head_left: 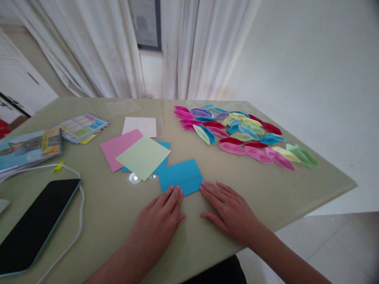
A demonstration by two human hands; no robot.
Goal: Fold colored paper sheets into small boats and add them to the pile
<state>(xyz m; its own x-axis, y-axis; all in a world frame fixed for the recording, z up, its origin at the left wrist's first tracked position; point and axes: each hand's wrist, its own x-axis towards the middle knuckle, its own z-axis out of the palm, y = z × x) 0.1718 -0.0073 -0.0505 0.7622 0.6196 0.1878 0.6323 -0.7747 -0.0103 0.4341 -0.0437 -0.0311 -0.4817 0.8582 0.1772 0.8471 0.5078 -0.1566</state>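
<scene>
A blue sheet of paper with a faint crease across it lies flat on the table, in front of me. The fingertips of my left hand rest on its near edge, with the fingers laid out flat. My right hand lies palm down at the sheet's right corner, its fingers extended and the thumb apart. Beyond the sheet, a pale green square overlaps a pink sheet and another blue sheet. White paper sits behind them.
Many folded colored paper pieces spread over the table's right half. On the left are a black-screened tablet, a white cable, a booklet and printed cards. The table's right edge slants toward me.
</scene>
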